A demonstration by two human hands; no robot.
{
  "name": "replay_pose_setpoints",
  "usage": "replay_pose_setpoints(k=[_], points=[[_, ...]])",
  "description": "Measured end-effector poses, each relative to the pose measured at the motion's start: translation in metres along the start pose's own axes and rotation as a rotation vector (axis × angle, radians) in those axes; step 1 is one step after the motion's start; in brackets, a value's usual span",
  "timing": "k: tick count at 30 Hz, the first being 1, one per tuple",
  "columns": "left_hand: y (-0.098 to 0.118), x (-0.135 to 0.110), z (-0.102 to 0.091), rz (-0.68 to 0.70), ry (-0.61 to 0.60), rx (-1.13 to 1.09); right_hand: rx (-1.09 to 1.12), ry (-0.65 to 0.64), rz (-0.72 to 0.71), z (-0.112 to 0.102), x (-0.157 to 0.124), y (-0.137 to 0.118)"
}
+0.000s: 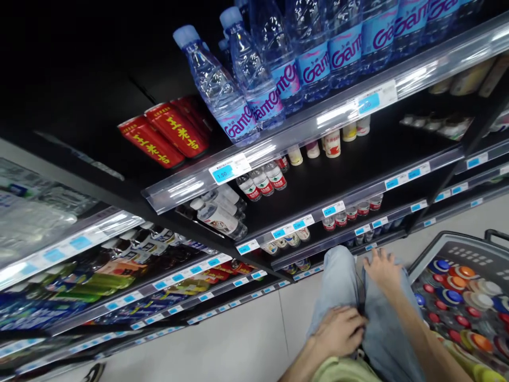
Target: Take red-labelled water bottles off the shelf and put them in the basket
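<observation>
My left hand [339, 330] rests on the thigh of my light blue jeans [338, 278], fingers loosely laid and holding nothing. Farther forward, my right hand [384, 269] lies over the other knee with its fingers apart, also without anything in it. Both hands are well away from the shelves. On the upper shelf in front of me stands a row of blue-capped Ganten water bottles [238, 114]. To their left are red drink cans [177, 130] with yellow characters.
A grey basket [433, 244] packed with capped bottles [453, 297] stands at my right. Lower shelves hold small red-labelled bottles [262, 183] and cups [332, 144]. More drink shelving [119, 297] runs along the left. Pale floor [238, 339] lies below, with a shoe [94, 372] at the bottom left.
</observation>
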State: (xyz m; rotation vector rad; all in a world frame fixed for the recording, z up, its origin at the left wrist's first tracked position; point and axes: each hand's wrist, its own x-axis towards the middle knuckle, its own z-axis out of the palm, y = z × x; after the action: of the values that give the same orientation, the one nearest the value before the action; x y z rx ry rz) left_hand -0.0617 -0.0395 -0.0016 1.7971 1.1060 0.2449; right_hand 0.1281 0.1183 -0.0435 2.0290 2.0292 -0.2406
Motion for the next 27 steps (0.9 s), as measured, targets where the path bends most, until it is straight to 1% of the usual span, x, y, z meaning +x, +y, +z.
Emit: replay_pose_setpoints(k=[2,4,7,9,11,14,16,18,20,22,24,27], points=[[-0.004,0.001,-0.031,0.034,0.094,0.043,0.009,0.001,0.011,0.001,0.002,0.001],[-0.005,0.004,-0.074,0.08,0.234,0.1,0.021,-0.004,0.009,0.002,0.003,-0.003],[-0.004,0.014,-0.152,0.161,0.457,0.2,0.029,-0.034,0.008,0.001,0.002,-0.015],[-0.004,0.026,-0.207,0.175,0.613,0.271,0.033,-0.043,0.021,-0.003,0.001,-0.019],[-0.007,0.042,-0.26,0.115,0.792,0.358,0.04,-0.03,0.032,-0.007,0.001,-0.018],[-0.014,0.073,-0.334,-0.061,0.989,0.471,0.057,-0.023,0.052,-0.012,0.002,-0.009],[-0.019,0.092,-0.378,-0.163,1.066,0.509,0.067,-0.031,0.072,-0.014,0.003,-0.004],[-0.025,0.109,-0.415,-0.263,1.098,0.517,0.078,-0.042,0.083,-0.014,0.005,-0.003],[-0.03,0.122,-0.442,-0.358,1.086,0.508,0.094,-0.055,0.082,-0.013,0.005,-0.009],[-0.034,0.129,-0.458,-0.421,1.044,0.498,0.11,-0.061,0.069,-0.012,0.006,-0.017],[-0.038,0.133,-0.465,-0.435,1.016,0.484,0.12,-0.061,0.061,-0.012,0.006,-0.026],[-0.041,0.133,-0.465,-0.383,1.061,0.424,0.124,-0.056,0.054,-0.013,0.006,-0.03]])
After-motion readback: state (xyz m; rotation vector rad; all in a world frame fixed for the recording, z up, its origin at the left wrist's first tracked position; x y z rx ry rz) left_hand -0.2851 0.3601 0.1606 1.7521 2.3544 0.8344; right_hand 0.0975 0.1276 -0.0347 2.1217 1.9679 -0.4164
